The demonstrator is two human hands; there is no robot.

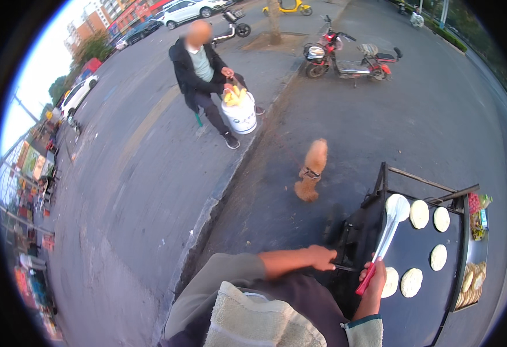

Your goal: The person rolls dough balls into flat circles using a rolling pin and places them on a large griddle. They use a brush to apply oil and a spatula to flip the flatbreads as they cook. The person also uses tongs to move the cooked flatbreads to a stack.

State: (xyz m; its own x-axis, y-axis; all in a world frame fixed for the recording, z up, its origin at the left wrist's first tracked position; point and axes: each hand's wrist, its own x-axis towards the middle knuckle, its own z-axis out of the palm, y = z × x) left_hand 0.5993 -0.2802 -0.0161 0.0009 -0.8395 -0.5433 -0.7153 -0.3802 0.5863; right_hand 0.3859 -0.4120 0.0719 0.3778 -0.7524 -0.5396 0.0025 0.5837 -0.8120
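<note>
My right hand (375, 276) is closed around the red handle of metal tongs (388, 238). Their broad end overlaps a pale round flatbread (393, 201) at the far left corner of a black griddle (422, 319). More flatbreads (411, 283) lie spread over the hot plate, two of them close to that hand. To the left, my left hand (322, 257) grips a thin metal rod (344, 267) at the side of the griddle stand. Whether the tongs pinch the bread or only rest over it, I cannot tell.
A metal side tray holds browned flatbreads (471, 284) and bagged goods (479, 219). A brown dog (314, 167) in a harness stands on the pavement. Beyond it a seated person (201, 65) has a white bucket (240, 115) by the kerb (218, 197). A red electric scooter (353, 63) is parked farther off.
</note>
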